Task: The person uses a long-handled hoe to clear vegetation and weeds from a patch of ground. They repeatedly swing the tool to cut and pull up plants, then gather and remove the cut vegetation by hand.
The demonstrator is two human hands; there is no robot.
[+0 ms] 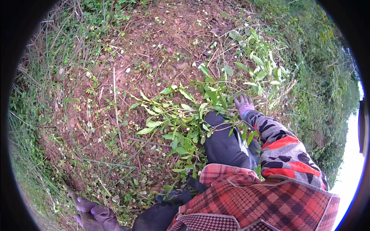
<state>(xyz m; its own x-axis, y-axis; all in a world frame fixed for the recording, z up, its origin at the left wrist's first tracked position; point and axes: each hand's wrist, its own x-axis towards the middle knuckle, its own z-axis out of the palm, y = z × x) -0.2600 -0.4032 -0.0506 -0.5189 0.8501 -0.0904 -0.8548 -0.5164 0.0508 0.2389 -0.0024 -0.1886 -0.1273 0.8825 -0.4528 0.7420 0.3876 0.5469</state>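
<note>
At the bottom left, my left hand point(99, 213), in a purplish glove, is closed around a thick wooden handle point(73, 195). A thin dark part at the handle's far end is too unclear to name. To the right, my gloved right hand point(244, 105) reaches out over leafy cut branches point(214, 95), fingers extended and slightly apart. It touches or lies just above their stems; I cannot tell which. The leafy stems spread leftward from this hand and partly cover my dark-trousered knee point(224, 141). Paler, wilting foliage point(261, 69) lies just beyond my fingers.
Reddish soil point(162, 55) with small weeds and dry stalks lies before me. A long pale stalk point(115, 104) rests on it. Tall grass point(31, 75) borders the left, and denser greenery point(321, 83) the right. My plaid vest point(260, 202) fills the lower right.
</note>
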